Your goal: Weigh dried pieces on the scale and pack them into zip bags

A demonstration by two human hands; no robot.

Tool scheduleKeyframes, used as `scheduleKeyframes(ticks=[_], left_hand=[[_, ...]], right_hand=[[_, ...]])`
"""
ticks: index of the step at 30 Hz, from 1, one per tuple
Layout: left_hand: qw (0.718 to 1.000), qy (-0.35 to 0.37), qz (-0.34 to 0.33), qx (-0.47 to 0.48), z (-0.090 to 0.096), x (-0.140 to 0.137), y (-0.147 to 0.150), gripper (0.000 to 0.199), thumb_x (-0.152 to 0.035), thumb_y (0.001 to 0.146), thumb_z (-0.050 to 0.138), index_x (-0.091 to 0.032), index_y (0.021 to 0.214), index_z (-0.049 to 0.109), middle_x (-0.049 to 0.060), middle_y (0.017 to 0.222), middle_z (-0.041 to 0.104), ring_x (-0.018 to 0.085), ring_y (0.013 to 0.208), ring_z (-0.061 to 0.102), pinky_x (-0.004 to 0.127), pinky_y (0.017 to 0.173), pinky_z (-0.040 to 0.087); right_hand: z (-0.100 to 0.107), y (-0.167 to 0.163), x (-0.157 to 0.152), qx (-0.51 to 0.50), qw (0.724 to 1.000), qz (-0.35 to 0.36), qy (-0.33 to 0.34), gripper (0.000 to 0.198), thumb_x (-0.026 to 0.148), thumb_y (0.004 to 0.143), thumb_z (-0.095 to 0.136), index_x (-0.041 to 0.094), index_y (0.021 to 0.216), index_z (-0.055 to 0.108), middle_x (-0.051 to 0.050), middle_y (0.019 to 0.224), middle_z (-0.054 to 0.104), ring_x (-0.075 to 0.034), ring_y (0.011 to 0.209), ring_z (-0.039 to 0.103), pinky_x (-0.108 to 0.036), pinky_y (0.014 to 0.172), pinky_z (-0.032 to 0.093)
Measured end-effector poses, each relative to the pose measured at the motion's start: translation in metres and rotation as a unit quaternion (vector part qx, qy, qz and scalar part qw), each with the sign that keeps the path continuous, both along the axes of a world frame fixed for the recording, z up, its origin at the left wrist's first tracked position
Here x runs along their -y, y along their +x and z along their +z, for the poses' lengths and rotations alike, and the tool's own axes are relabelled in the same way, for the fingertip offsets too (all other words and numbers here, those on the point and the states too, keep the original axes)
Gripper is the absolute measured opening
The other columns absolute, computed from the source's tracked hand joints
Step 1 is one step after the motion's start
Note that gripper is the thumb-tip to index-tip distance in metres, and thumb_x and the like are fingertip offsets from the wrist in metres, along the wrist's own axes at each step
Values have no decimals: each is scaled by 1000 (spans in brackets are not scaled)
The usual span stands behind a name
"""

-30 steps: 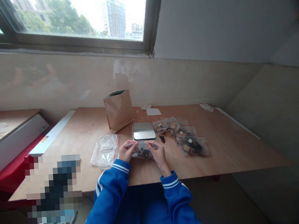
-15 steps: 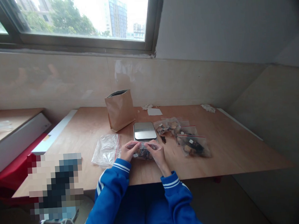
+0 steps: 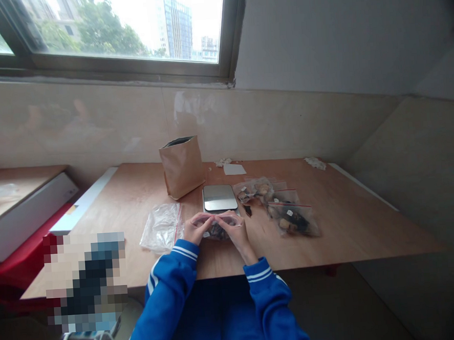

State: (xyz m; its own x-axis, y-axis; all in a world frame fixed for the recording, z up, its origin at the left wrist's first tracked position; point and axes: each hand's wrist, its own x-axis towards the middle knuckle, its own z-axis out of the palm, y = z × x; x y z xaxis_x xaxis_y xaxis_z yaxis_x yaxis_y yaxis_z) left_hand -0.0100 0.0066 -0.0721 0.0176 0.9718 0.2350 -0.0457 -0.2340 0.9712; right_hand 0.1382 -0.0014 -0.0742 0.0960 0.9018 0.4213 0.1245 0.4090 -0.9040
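Observation:
Both my hands pinch the top edge of a clear zip bag (image 3: 216,232) with dark pieces and a small white label inside. My left hand (image 3: 195,229) grips its left side and my right hand (image 3: 235,230) its right side, the thumbs meeting near the middle. Parts of the bag are hidden behind my fingers. Just beyond it stands a kitchen scale (image 3: 220,197) with a bare metal plate. Left of my left hand lies a stack of clear, flat zip bags (image 3: 160,226) with a red strip. A dark scrap (image 3: 248,210) rests right of the scale.
Several filled, labelled zip bags (image 3: 297,222) lie on the right. An upright brown paper bag (image 3: 183,167), open at the top, stands behind the scale to the left. White paper (image 3: 234,169) and crumpled tissue (image 3: 316,163) lie along the back of the wooden table (image 3: 353,224).
My right hand has shifted slightly left, bringing its thumb up against my left thumb along the bag's top edge. The things on the table have stayed put.

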Motion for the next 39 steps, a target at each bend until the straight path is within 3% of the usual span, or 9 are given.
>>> scheduleKeyframes(ticks=[7, 13, 20, 24, 27, 30, 33, 36, 39], left_hand=[[999, 14, 40, 1, -5, -1, -3, 25, -41, 70, 73, -17, 78, 72, 5, 78, 73, 18, 75, 68, 28, 74, 54], [997, -10, 67, 26, -2, -2, -6, 30, -44, 67, 75, -15, 71, 72, 5, 71, 71, 18, 69, 66, 28, 66, 53], [989, -94, 3, 111, -11, -8, -3, 54, -64, 80, 52, -16, 69, 73, 7, 59, 69, 20, 57, 65, 33, 60, 53], [994, -85, -11, 74, 9, -6, -10, 64, -62, 87, 37, -16, 60, 71, 10, 62, 70, 21, 62, 66, 34, 66, 53], [997, -23, 78, 2, 30, -14, -34, 58, -55, 90, 35, -13, 77, 73, 12, 84, 73, 22, 83, 67, 34, 77, 51], [974, 20, 213, -73, 35, -40, -67, 43, -48, 84, 53, -15, 110, 63, 11, 115, 65, 23, 106, 60, 36, 90, 47], [934, 17, 318, -164, 20, -77, -92, 70, -43, 69, 71, -14, 128, 47, 17, 134, 49, 29, 120, 51, 45, 101, 40], [907, -24, 331, -258, 0, -108, -103, 90, -41, 61, 77, -7, 134, 37, 25, 139, 42, 36, 131, 39, 50, 107, 33], [896, -55, 282, -338, -14, -122, -106, 77, -44, 65, 73, -10, 128, 44, 21, 128, 53, 36, 123, 48, 48, 100, 39]], right_hand=[[6, -13, 1, -10, 999, -42, -7, 22, 37, 75, 71, 19, 65, 66, -1, 65, 64, -16, 62, 60, -27, 62, 49], [10, -11, 8, -40, 998, -13, -51, 27, 44, 83, 61, 20, 80, 73, -5, 80, 73, -21, 75, 66, -30, 68, 51], [13, -6, 11, -62, 990, -93, -82, 60, 66, 89, 35, 21, 58, 59, -5, 50, 63, -18, 51, 61, -29, 60, 50], [28, 22, 15, -11, 983, -169, -74, 65, 68, 90, 30, 21, 51, 53, -4, 46, 58, -17, 50, 57, -28, 60, 47], [36, 80, 12, 9, 946, -314, -81, 66, 73, 85, 31, 20, 52, 51, -4, 48, 57, -17, 51, 55, -28, 58, 44], [36, 151, 1, 77, 908, -397, -110, 68, 78, 79, 33, 18, 59, 57, -8, 53, 61, -22, 57, 57, -31, 58, 42], [37, 194, -10, 191, 876, -430, -109, 60, 70, 83, 37, 17, 69, 61, -10, 60, 63, -26, 65, 59, -35, 64, 42], [38, 186, -10, 273, 824, -497, -20, 50, 54, 85, 47, 9, 102, 61, -21, 97, 64, -32, 93, 58, -44, 80, 42], [31, 144, 1, 331, 804, -488, 82, 40, 37, 89, 48, 10, 118, 55, -23, 122, 52, -34, 116, 48, -52, 94, 37]])
